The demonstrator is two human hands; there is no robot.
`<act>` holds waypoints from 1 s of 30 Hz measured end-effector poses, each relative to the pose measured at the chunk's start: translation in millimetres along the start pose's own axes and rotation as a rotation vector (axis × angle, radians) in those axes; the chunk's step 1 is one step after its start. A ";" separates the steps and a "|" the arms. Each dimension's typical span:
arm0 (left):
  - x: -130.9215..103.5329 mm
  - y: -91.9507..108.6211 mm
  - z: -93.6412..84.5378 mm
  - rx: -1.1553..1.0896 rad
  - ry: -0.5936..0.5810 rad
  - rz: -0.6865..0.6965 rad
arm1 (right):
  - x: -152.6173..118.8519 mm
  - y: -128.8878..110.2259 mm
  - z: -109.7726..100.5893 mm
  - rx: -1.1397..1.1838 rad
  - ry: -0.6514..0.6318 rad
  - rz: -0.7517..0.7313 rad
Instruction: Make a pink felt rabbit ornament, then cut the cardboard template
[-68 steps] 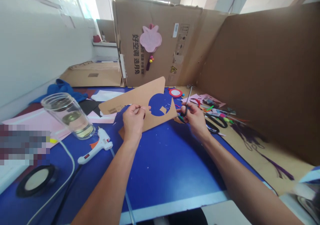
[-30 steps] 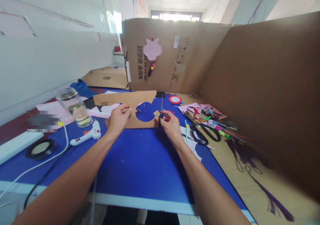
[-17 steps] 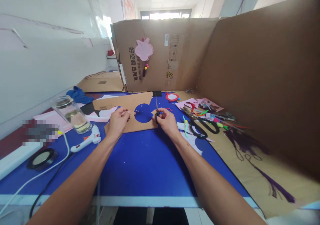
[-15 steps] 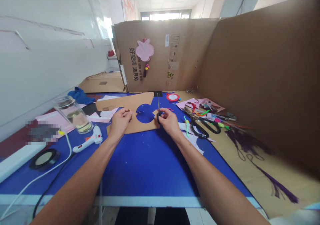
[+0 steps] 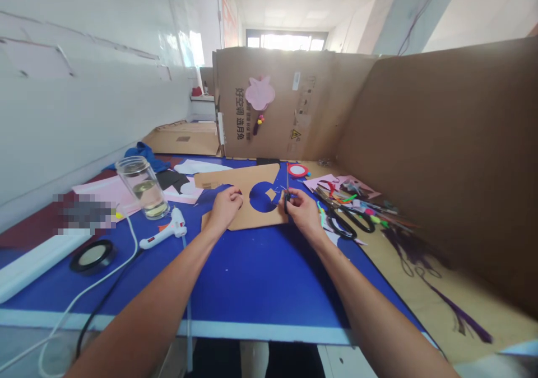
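Observation:
A tan cardboard sheet (image 5: 247, 173) with a round cut-out lies on the blue tabletop in front of me. My left hand (image 5: 226, 207) is closed at the strip left of the hole, thumb and fingers pinched on the cardboard. Black-handled scissors (image 5: 287, 200) are gripped in my right hand (image 5: 306, 213), blades pointing up and away, by the sheet's right edge. A small cardboard scrap (image 5: 271, 194) shows within the round opening, apart from its rim. My right fingers partly cover the scissor handles.
To the left are a glass jar (image 5: 145, 190) with liquid, a white glue gun (image 5: 168, 231) with cords and a tape roll (image 5: 93, 256). On the right lie large black scissors (image 5: 342, 215), paper scraps and purple tassels (image 5: 462, 316). Cardboard walls (image 5: 319, 103) stand behind and right.
The view has shifted, so most things appear farther right. The small cardboard scrap, earlier close by the scissors, now sits farther left of them. Both hands keep their grips.

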State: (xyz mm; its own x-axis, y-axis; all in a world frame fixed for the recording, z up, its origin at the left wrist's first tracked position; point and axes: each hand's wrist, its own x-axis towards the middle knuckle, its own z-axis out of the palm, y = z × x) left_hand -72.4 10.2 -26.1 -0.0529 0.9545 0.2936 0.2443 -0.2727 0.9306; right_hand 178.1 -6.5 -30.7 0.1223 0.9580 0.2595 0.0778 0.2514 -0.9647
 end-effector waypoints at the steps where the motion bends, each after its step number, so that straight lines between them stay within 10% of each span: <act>1: -0.5 1.2 0.7 0.004 -0.015 0.005 | -0.3 -1.0 -0.8 0.000 0.010 -0.004; 17: -1.2 6.5 5.9 -0.097 -0.122 -0.037 | 7.1 -11.2 -22.2 0.053 0.134 0.047; 30: -0.1 17.9 1.2 0.014 -0.008 -0.023 | 5.0 -33.0 -49.3 -0.195 -0.185 0.129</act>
State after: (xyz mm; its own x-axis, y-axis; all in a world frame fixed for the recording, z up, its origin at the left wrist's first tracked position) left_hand -66.8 5.4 -9.8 -0.0512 0.9614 0.2702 0.2568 -0.2488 0.9339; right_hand 224.9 -16.9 4.6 -0.0373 0.9937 0.1056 0.2638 0.1117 -0.9581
